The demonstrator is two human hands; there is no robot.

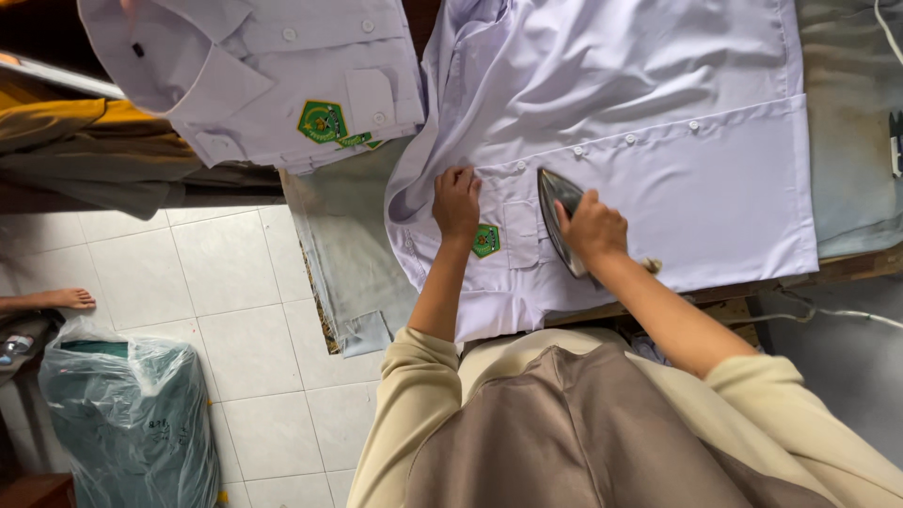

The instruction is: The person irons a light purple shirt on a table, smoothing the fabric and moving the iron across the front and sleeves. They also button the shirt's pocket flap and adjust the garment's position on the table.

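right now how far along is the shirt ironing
Looks done: folded shirts stacked at upper left. In hand: the right hand grips the iron beside the pocket of the spread shirt, the left hand pressing the cloth flat. Left: that shirt, unfolded.

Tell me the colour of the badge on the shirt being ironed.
Green with a yellow centre, the badge shows best in the head view.

Smooth pale lilac cloth shirt (658, 141), shiny metal iron (562, 218), glossy white floor tiles (235, 282), crinkled clear plastic bag (132, 414), worn grey cloth cover (851, 122)
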